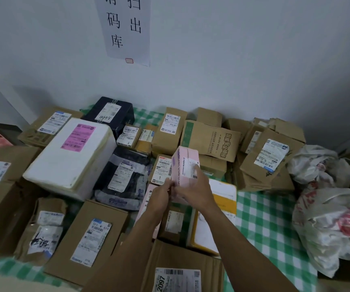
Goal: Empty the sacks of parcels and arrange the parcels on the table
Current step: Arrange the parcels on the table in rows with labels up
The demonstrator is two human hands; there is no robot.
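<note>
A pink parcel box point(184, 163) with a white label is held tilted above the middle of the table. My right hand point(195, 189) grips its near right side, and my left hand point(160, 196) holds its lower left corner. Below it lie several cardboard parcels, among them a second pink box point(147, 199) and a yellow-and-white mailer point(222, 199). The table point(262, 211) wears a green checked cloth. Two white plastic sacks point(328, 226) with red print slump at the right edge.
A large white foam box point(72, 159) with a pink label lies at left, next to a dark wrapped parcel point(123, 178). Brown boxes fill the back row and the left and near edges. A paper sign point(125, 28) hangs on the wall. Bare cloth shows right of centre.
</note>
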